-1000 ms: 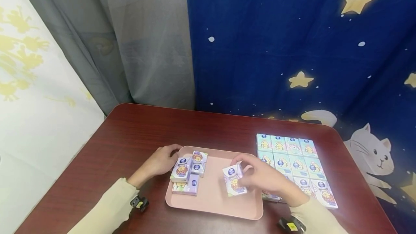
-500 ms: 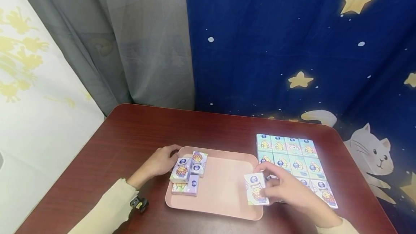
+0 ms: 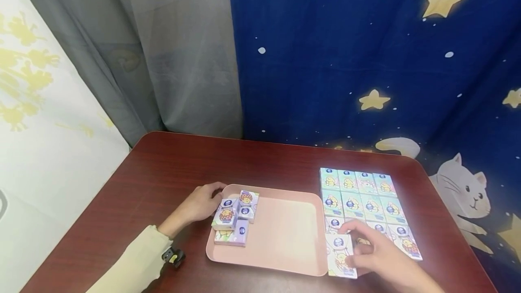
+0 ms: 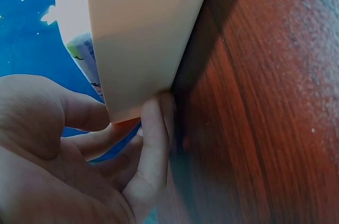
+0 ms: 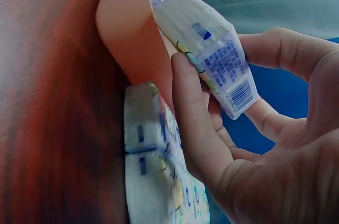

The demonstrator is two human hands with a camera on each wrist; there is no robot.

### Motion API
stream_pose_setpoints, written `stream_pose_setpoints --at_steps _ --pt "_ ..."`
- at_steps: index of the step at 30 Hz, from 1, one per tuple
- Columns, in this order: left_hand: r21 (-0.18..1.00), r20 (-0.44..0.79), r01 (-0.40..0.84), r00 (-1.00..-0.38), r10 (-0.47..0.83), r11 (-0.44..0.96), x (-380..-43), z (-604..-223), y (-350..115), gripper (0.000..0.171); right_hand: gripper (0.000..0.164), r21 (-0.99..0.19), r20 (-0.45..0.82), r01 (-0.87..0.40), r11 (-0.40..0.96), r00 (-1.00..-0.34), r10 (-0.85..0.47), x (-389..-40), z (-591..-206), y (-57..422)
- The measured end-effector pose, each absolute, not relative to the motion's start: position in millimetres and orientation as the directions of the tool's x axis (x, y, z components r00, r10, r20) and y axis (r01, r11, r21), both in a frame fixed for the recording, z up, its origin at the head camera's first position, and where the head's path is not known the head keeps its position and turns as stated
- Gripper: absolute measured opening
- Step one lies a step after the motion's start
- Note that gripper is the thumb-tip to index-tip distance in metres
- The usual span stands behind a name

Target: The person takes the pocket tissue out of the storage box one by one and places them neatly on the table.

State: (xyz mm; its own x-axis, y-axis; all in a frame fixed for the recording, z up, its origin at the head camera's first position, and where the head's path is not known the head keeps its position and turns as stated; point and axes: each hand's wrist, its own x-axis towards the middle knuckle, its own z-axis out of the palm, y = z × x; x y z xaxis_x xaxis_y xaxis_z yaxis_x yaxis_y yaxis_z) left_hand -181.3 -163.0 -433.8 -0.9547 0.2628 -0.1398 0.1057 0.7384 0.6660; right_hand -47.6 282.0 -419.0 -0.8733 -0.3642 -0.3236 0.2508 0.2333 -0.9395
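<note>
My right hand [image 3: 376, 254] pinches a white and purple tissue pack [image 3: 340, 257] between thumb and fingers, just off the tray's right edge. The right wrist view shows the barcode side of this tissue pack [image 5: 222, 57]. At the far left corner of the pink tray [image 3: 285, 238], my left hand [image 3: 201, 202] grips the rim. In the left wrist view the thumb and fingers [image 4: 153, 144] lie on either side of the tray wall [image 4: 140, 38]. A few tissue packs [image 3: 226, 214] sit in the tray's left part, one resting on others.
Rows of tissue packs [image 3: 372, 205] lie side by side on the table right of the tray, green ones behind and purple ones in front. The dark red table [image 3: 171, 162] ends at a grey curtain and a blue starry curtain [image 3: 293, 80].
My right hand has carried the tissue pack from above the tray rightward and toward me, past the tray's edge to the front of the rows. The left hand stays on the rim.
</note>
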Motion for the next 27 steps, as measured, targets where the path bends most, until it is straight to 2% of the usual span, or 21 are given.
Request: stream_pose_setpoints --at_steps 5,12,22,27 --pt "0.673 -0.139 0.105 -0.954 0.264 0.732 -181 -435 -164 0.035 0.05 -0.891 -0.41 0.303 0.338 -0.856 -0.314 -36 -423 291" --pt "0.653 -0.132 0.116 -0.956 0.263 0.749 -181 -435 -165 0.035 0.048 -0.865 -0.491 0.408 0.294 -0.809 -0.324 -22 -431 290" --pt "0.657 -0.134 0.113 -0.956 0.263 0.745 -181 -435 -164 0.035 0.05 -0.799 -0.471 0.347 0.491 -0.868 -0.154 -15 -446 279" --pt "0.65 -0.131 0.117 -0.956 0.262 0.751 -182 -434 -163 0.035 0.052 -0.763 -0.396 0.258 0.592 -0.912 -0.112 -13 -450 276"
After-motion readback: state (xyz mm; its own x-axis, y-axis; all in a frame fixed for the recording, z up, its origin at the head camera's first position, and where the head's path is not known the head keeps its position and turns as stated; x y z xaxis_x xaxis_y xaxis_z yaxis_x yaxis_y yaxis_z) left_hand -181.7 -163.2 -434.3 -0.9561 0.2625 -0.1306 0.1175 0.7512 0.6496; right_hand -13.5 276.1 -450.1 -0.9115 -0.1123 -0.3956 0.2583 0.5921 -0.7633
